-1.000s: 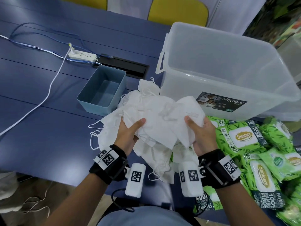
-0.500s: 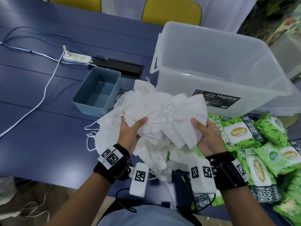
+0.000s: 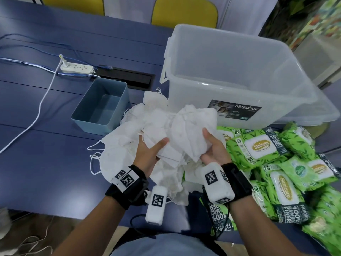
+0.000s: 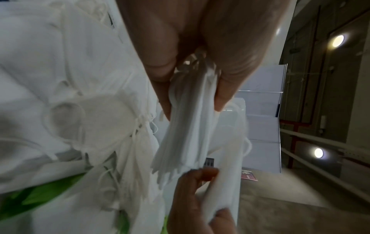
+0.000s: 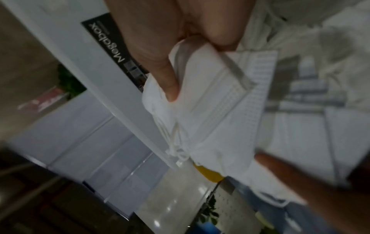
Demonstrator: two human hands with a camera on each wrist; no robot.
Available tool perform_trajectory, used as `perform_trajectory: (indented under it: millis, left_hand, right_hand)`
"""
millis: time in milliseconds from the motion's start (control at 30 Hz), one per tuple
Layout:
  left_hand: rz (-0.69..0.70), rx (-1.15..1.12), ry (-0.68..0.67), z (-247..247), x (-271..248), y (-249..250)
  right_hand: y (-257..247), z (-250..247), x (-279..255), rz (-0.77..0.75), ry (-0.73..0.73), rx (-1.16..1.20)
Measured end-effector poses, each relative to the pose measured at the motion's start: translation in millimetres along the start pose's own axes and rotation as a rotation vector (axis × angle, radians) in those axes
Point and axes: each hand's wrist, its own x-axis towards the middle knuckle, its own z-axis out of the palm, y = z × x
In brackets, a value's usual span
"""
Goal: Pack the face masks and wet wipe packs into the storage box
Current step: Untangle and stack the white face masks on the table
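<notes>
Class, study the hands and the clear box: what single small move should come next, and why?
Probably lift the face masks up over the near wall of the storage box and release them inside. The left hand and right hand both grip the bundle just in front of the box, which looks empty and stands open.

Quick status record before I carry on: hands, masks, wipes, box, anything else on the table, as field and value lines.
left hand: grips a bunch of white face masks from the left
right hand: grips the same bunch from the right
mask pile: more masks loose on the table beneath the hands
wet wipe packs: green, heaped on the table to the right, none in the box
storage box: clear, lid off, nothing visible inside
blue bin: left of the box, open
power strip: far left, cables attached
</notes>
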Motion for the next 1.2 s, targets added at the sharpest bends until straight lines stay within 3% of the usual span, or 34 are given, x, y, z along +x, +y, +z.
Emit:
perform_trajectory:
  millis: [133, 333, 467, 533, 667, 767, 867, 967, 1067, 1200]
  left_hand:
    - [0.006, 0.045, -0.027, -5.8, -2.0, -5.4]
    - [-0.023, 0.096, -0.229, -14.2, -3.1, -4.2]
    - [-0.071, -0.052, -0.321, -24.2, -9.8, -1.8]
    - [-0.063, -0.088, -0.306, -24.5, -12.9, -0.7]
    - [0.042, 0.065, -0.092, -29.6, -7.1, -4.4]
    - [0.082, 0.298, -0.086, -44.9, -6.0, -3.2]
    - [0.11, 0.623, -0.089, -56.7, -5.0, -3.6]
    - [0.263, 0.813, -0.045, -64.8, 0.5, -8.0]
    - [0.264, 0.979, -0.032, -69.9, 5.8, -17.5]
    - [0.334, 1.114, -0.049, -80.8, 13.9, -31.3]
  right_hand:
    - [7.9, -0.3, 5.6, -0.021, 0.025, 0.014]
    - [31.2, 5.9, 9.0, -0.273, 0.098, -0.4]
    - [42.3, 3.4, 12.6, -0.322, 0.114, -0.643]
    - [51.5, 6.5, 11.0, -0.342, 0.075, -0.744]
    - [63.4, 5.8, 18.8, -0.33, 0.024, -0.993]
    - [66.3, 3.4, 27.9, -0.154, -0.164, -0.874]
    - [72.1, 2.9, 33.8, -0.245, -0.286, -1.066]
    - [83.3, 6.5, 35.0, -0.356, -0.258, -1.231]
    - [92.7, 5.0, 34.4, -0.371, -0.258, -1.379]
    - [98.8, 6.3, 36.6, -0.401, -0.261, -1.369]
